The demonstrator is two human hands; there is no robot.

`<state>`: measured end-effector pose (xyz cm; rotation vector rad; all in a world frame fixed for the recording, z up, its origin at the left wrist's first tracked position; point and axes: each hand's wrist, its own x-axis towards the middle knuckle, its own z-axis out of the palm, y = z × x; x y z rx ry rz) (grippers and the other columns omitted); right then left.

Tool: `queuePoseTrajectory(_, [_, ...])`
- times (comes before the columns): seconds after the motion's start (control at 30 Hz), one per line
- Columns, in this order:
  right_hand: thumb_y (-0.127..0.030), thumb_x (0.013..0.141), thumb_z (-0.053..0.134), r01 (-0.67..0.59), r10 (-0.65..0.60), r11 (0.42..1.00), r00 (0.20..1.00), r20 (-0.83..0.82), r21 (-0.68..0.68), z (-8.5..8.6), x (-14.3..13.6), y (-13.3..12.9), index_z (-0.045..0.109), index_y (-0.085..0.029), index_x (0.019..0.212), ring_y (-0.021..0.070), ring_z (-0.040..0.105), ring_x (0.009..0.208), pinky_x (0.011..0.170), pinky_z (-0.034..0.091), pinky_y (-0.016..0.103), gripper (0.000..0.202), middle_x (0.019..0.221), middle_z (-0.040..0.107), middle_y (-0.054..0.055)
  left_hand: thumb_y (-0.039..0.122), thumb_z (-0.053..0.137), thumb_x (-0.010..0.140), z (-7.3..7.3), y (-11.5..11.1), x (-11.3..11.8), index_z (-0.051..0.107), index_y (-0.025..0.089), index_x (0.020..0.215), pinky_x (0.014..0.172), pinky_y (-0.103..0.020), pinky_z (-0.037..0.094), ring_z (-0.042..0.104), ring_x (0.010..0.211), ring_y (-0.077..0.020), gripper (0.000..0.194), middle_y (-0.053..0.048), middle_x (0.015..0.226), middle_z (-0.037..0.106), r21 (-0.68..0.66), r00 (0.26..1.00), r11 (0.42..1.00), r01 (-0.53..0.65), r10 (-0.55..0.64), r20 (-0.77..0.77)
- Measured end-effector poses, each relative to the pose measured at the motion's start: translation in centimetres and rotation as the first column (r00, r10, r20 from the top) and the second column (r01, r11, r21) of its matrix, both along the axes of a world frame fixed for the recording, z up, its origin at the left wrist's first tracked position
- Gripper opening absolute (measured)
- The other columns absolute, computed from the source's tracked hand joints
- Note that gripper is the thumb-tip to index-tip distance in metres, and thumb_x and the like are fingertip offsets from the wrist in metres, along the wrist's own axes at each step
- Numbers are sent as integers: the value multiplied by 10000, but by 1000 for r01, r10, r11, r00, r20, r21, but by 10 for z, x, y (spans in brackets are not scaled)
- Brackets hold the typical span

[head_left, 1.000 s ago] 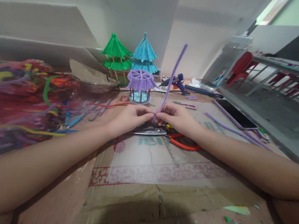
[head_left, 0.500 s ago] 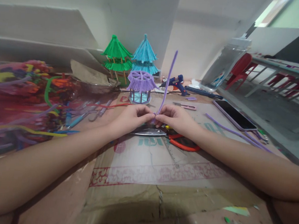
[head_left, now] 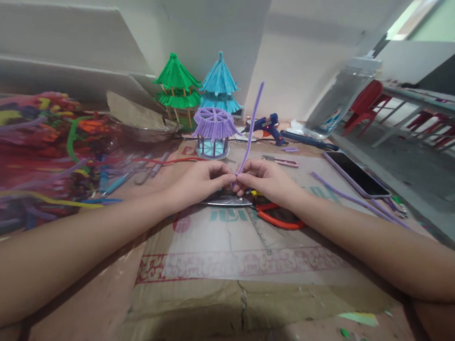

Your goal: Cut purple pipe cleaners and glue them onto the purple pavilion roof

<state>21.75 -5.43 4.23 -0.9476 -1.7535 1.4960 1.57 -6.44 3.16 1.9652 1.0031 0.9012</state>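
The left hand's grip (head_left: 214, 177) and the right hand's grip (head_left: 262, 178) meet above the middle of the brown printed cardboard sheet (head_left: 196, 288), thumbs and fingers pinching the lower end of a thin, fuzzy purple pipe cleaner (head_left: 252, 128) between them, its long free part standing up and slightly bowed. If either pinch slackens, the soft stem could roll and swing out of line; pressing too hard could leave an unwanted kink, as its core probably bends easily. The silver-bladed scissors with red-orange handles (head_left: 282, 225) lie just under the hands, so a dropped wrist could nudge them. Beyond, the free tip might snag the purple-roofed openwork model pavilion (head_left: 215, 125) if the hands push forward. The dark blue glue gun (head_left: 267, 127) shows a red light, so its nozzle may be hot. The pinkish worktop (head_left: 65, 315) carries scraps near the front edge; behind rises a pale wall (head_left: 210, 18), with red plastic chairs (head_left: 362, 107) off to the right.
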Motion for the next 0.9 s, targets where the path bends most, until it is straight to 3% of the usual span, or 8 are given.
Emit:
queuePoseTrajectory(0.23, [-402,790,762,64,-64,998,998,-18,23,2,3,0,592,-183,764,97,607,546,547,504,222,279,620,679,-15,286,684,853,3,-3,2,703,182,912,747,-262,509,667,801,-152,121,-1,870,741,51,997,997,51,-48,-68])
queuePoseTrajectory(0.53, [-364,813,735,58,-58,998,998,-31,1,2,3,0,590,-184,764,94,607,553,571,508,226,236,634,686,-13,252,695,837,6,-6,3,678,190,906,749,-267,511,675,808,-156,95,5,873,738,57,996,997,50,-46,-76])
queuePoseTrajectory(0.9, [-374,775,764,29,-29,1000,1000,-10,6,6,2,-2,596,-192,754,96,597,546,537,487,215,249,608,664,-24,308,595,922,5,-7,1,709,215,851,751,-265,470,658,773,-153,163,5,849,745,265,982,961,83,-33,-188])
